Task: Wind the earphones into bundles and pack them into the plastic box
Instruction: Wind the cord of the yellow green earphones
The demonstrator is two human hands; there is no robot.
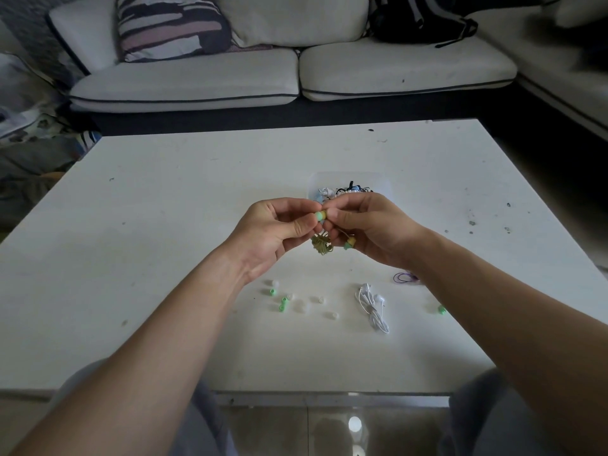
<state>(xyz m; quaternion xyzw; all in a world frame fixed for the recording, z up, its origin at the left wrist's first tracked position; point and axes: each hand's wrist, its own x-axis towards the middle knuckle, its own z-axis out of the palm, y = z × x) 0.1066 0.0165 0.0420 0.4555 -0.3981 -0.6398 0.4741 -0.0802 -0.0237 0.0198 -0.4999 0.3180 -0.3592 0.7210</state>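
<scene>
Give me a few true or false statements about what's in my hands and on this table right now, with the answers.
1. The left hand and right hand both pinch the olive earphones above the table. True.
2. The box already holds other earphones. True.
3. The white earphones lie in the box. False: they lie on the table, outside it.
4. The loose ear tips on the table are all red. False: they are green and white.
5. The black bag sits on the table. False: it is on the sofa.
</scene>
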